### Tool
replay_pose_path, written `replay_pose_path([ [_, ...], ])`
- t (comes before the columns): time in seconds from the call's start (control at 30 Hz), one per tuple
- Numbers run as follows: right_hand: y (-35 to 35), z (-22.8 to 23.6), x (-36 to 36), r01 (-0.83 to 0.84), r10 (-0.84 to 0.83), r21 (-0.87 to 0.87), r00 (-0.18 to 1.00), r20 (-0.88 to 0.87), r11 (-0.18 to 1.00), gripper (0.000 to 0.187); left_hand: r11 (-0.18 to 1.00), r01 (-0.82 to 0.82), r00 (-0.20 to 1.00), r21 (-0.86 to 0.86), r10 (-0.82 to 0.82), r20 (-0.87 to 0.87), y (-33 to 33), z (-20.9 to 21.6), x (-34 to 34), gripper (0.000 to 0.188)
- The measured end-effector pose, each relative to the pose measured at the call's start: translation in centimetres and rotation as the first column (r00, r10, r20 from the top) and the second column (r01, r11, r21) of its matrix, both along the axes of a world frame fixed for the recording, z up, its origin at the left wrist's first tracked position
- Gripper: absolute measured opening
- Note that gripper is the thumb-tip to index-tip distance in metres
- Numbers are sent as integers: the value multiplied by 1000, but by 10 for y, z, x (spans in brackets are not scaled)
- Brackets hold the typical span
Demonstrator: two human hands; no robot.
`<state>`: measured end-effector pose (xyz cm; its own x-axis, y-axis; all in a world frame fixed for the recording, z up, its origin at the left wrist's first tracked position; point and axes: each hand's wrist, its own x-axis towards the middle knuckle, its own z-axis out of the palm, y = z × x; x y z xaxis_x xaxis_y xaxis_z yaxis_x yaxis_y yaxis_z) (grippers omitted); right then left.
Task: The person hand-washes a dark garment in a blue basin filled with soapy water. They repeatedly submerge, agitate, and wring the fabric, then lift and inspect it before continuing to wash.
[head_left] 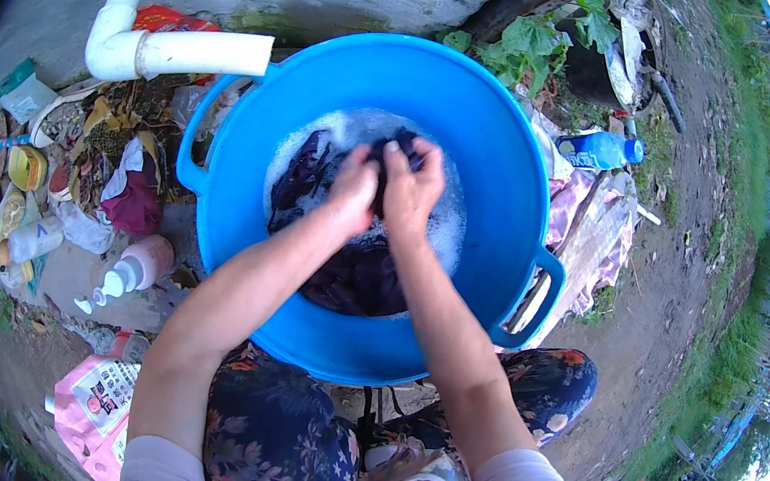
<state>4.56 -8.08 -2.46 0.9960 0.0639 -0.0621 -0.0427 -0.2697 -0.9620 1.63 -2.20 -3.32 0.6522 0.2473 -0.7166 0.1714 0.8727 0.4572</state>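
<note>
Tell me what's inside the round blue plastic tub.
Whitish foamy water and wet, dark purple cloth, partly gripped by the left hand and right hand. Water and cloth hide anything beneath, including the bottom of the blue tub.

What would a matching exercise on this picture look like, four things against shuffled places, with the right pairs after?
Things
1. dark cloth
2. white pipe
3. pump bottle
4. blue-capped bottle

Places
A. lying to the right of the blue tub
B. gripped by the left hand and right hand, among suds
C. ending near the tub's upper-left rim
D. lying to the left of the tub

Pairs: 1-B, 2-C, 3-D, 4-A
</note>
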Motion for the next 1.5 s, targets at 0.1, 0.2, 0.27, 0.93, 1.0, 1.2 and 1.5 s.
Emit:
replay_pose_path([
  [0.1, -14, -10, -24, -59, 111, 183, 951, -289, 981, 20, 952, -111, 987, 287, 72, 143, 29, 23, 22, 29],
  [0.2, -44, -18, -5, -91, 84, -14, 964, -252, 996, 24, 727, 81, 963, 682, -232, 133, 34, 33, 30, 26],
  [0.27, -60, -19, 13, 70, -47, 154, 987, -151, 986, 29, 573, 202, 813, 794, -550, 190, 11, 23, 18, 32],
  [0.93, -17, -35, 37, 26, -16, -253, 999, 39, 967, 36, 972, 195, 942, 130, -148, -301, -12, 1, -9, 34],
  [1.0, -42, -49, 69, 32, -37, -284, 999, -13, 958, 37, 850, 420, 907, 318, -381, -181, 3, 15, -3, 44],
  [1.2, -57, 76, 61, -375, 391, 114, 860, -328, 920, 22, 138, 57, 790, 989, -612, 40, 25, 10, 2, 111],
  [1.5, -68, 141, 85, 373, 301, 732, 734, -608, 570, 14, 395, 499, 604, 771, -797, 18, 9, 8, -7, 46],
])
